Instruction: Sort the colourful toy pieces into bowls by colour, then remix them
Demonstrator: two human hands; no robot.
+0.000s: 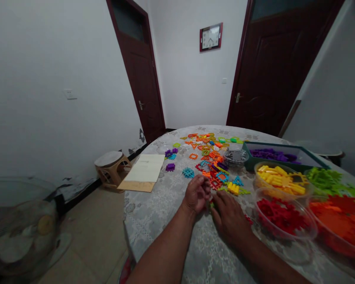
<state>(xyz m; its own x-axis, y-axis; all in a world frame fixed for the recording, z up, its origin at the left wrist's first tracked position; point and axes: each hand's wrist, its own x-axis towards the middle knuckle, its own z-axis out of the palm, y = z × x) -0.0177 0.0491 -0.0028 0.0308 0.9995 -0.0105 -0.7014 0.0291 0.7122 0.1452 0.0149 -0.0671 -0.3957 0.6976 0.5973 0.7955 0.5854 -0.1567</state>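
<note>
My left hand (197, 194) is palm up with its fingers curled in, close to the near side of a loose pile of plastic building pieces. What lies inside those fingers is too small to make out. Right against it, my right hand (229, 213) is turned palm down, thumb and fingers closed round a small green building piece (211, 205), mostly hidden. Just beyond the hands lie a red square piece (215, 183), a blue square piece (222, 176) and yellow pieces (233, 188). A round blue piece (188, 172) rests to the left.
On the right stand clear tubs of yellow pieces (275, 177), red pieces (281, 217) and orange pieces (337, 221), with green pieces (325, 177) behind. A dark green box (310, 153) holds purple pieces. Paper (144, 167) overhangs the table's left edge, near a stool (109, 159).
</note>
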